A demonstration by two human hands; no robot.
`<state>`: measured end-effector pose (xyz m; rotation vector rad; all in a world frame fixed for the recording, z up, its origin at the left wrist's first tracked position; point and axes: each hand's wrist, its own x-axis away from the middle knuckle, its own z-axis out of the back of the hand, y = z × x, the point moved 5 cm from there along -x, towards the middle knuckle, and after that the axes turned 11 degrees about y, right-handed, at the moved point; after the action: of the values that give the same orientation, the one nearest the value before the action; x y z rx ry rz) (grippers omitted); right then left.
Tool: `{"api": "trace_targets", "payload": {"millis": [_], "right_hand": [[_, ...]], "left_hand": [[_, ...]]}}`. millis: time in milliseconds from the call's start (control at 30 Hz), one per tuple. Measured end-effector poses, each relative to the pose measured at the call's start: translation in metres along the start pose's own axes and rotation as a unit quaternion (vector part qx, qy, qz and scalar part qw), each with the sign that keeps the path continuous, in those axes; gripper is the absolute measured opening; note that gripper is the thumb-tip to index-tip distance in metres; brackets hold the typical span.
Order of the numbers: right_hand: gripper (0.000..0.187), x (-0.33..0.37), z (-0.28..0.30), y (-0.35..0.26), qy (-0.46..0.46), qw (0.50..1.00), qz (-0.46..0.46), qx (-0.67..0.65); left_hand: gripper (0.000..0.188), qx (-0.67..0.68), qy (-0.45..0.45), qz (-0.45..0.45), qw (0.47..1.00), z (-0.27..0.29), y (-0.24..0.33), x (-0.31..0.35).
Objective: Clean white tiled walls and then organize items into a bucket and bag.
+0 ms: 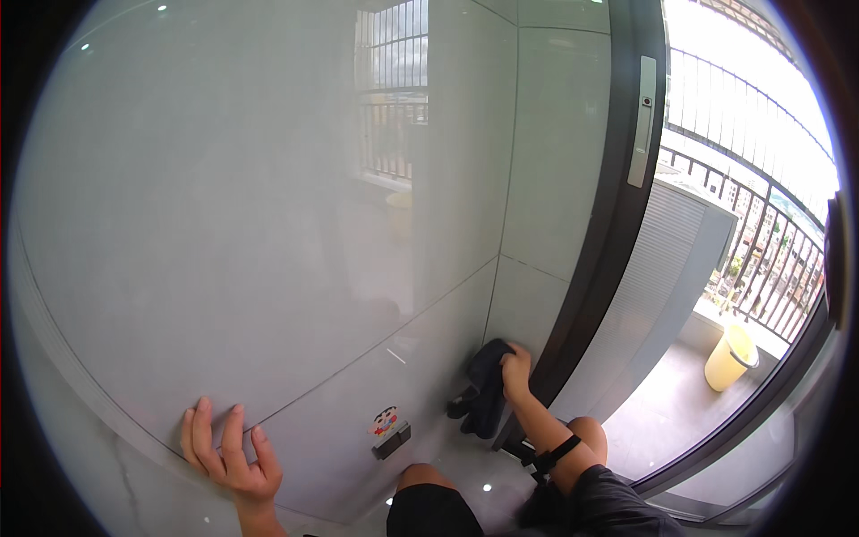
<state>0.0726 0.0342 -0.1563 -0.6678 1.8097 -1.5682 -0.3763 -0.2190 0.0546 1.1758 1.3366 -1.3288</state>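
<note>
The dark cloth (486, 385) is bunched low by the corner of the glossy wall (224, 224), my right hand (516, 369) clamped on its upper end. Just beside it runs the dark door frame (591, 268). Leftward sits a grey wall box (392, 442) under a cartoon sticker (385, 419); farther left, my left hand (234, 456) rests on the wall, fingers spread apart. Outside stands a yellow bucket (729, 360).

Above the small dark box (391, 440), the smooth wall (268, 224) leaves free passage between the left hand (234, 467) and the dark cloth (486, 380). The door frame (601, 251) blocks the right hand's (516, 369) outer side; a knee (417, 474) crowds below.
</note>
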Motion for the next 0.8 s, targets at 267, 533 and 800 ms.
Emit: {"api": "trace_targets", "payload": {"millis": [267,533,800], "right_hand": [[0.053,0.042,-0.106,-0.373,-0.079,0.840,0.528,-0.099],[0.046,0.205,-0.136,-0.379,-0.121,0.619,0.768,-0.114],[0.041,0.122,-0.126,-0.419,0.053,0.707,0.693,-0.133]], "left_hand": [[0.026,0.020,-0.009,0.001,1.000,0.008,0.002,0.001],[0.036,0.119,0.114,0.006,0.986,0.084,-0.050,-0.026],[0.042,-0.018,0.096,0.126,0.987,0.076,-0.079,-0.050]]}}
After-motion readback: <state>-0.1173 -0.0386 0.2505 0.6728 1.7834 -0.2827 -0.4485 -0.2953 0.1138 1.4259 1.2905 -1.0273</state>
